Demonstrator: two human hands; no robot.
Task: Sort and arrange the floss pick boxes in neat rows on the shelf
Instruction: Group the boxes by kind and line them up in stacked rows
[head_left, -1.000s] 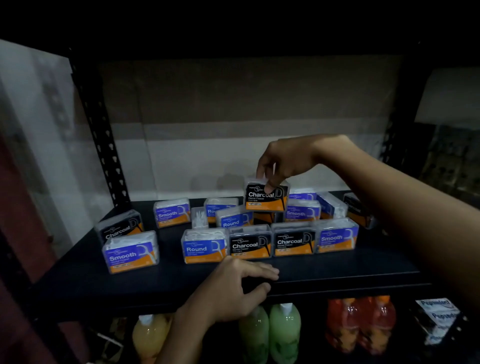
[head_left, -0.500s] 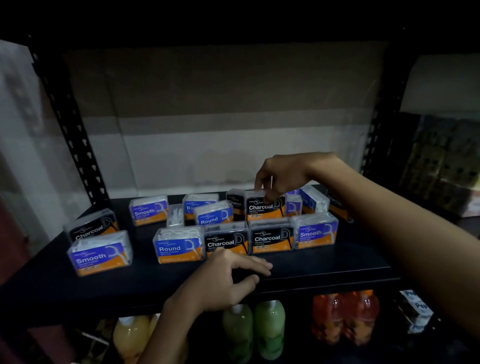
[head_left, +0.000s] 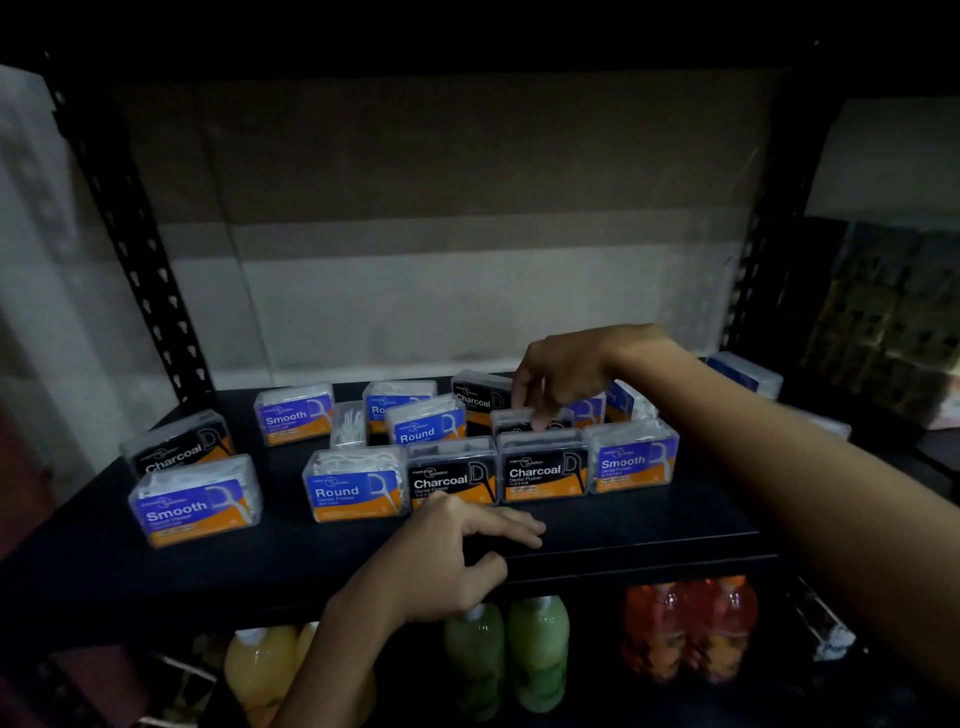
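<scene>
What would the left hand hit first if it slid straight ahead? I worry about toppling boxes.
Probably the black-labelled Charcoal floss box in the front row, directly beyond the left hand; depth is uncertain.

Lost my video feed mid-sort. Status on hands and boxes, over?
Right hand fingertips on a Charcoal box behind the front row. Left hand open, resting at the shelf edge. Front row mixed: Round, Charcoal, Charcoal, Smooth. Nothing blocking.

Two bare forearms are seen, no sleeves reaching the visible parts. The left hand and right hand are ungloved; no rings, watch or bands are observed.
</scene>
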